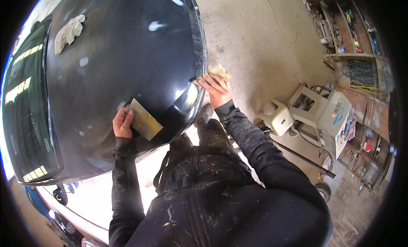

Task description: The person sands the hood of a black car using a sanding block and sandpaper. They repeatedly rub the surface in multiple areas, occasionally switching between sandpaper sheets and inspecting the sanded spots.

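Observation:
A glossy black car hood fills the upper left. My left hand holds a tan rectangular sheet of sandpaper flat against the hood's near edge. My right hand presses a folded yellowish piece of sandpaper onto the hood's front rim, fingers spread over it. Both arms wear dark, paint-flecked sleeves.
A crumpled white rag lies on the hood by the windshield. A white plastic stool and a grey machine on a cart stand on the concrete floor to my right. Cluttered shelves line the right wall.

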{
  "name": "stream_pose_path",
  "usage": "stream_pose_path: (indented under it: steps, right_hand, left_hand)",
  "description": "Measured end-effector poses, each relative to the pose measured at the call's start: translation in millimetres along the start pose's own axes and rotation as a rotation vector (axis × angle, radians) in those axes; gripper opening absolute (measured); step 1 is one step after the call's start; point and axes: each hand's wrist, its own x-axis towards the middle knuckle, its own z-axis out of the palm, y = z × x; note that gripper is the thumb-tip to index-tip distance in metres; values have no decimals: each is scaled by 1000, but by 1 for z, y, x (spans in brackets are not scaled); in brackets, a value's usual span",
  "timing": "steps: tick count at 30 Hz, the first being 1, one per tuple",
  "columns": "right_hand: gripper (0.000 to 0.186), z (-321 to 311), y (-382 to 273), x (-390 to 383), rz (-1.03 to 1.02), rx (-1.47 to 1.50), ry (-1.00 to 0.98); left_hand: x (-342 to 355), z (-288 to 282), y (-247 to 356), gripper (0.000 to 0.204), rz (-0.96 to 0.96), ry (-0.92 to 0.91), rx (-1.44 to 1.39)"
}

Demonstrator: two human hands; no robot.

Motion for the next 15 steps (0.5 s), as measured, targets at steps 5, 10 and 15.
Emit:
stream_pose_path:
  steps: [5,10,15]
  right_hand:
    - [53,16,2,-4,5,-23,5]
    - [65,32,3,-18,-9,-118,-65]
    - [68,29,12,-24,-41,-162,-79]
  left_hand:
    - [0,-1,1,16,-15,0,14]
    - [0,-3,1,16,-52,-1,41]
    - [1,-3,-1,16,-26,-14,10]
